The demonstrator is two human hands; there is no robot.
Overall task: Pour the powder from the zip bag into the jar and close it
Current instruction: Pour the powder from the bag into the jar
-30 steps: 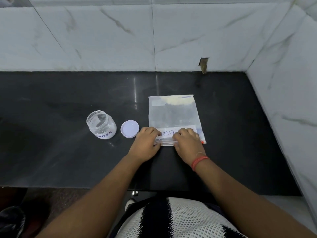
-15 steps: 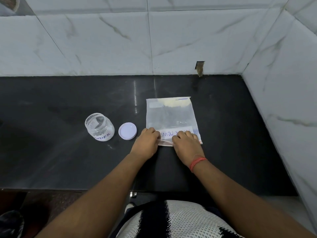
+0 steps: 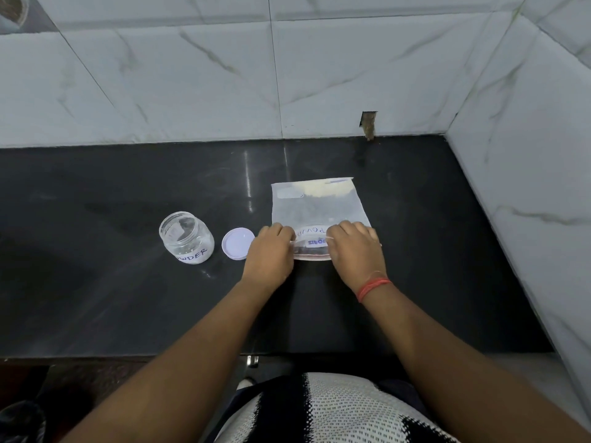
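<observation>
The clear plastic zip bag [image 3: 319,207] lies flat on the black stone counter [image 3: 112,282], right of centre, with a pale yellowish heap of powder [image 3: 321,189] gathered at its far end, by the sealed bottom edge. Its near end, the zip mouth, now gapes in a shallow oval between the two hands, and a blue printed strip shows inside the opening; half a second ago that mouth was still pressed flat and closed, with the handwritten label lying straight across it. The left hand [image 3: 270,254] pinches the left corner of the mouth with curled fingers, and the right hand [image 3: 355,249], a red thread band [image 3: 372,287] on its wrist, pinches the right corner the same way; both are closed on the bag's rim, pulling it apart. The hands sit a little farther apart than they did before.

Just left of the left hand rests a round white plastic lid [image 3: 238,243], flat on the counter and partly overlapped by the knuckles. Beside it, farther left, stands an open clear jar [image 3: 186,236] with a white handwritten label; lid and jar have not moved. White marble-patterned tiles [image 3: 192,75] rise behind and to the right.
</observation>
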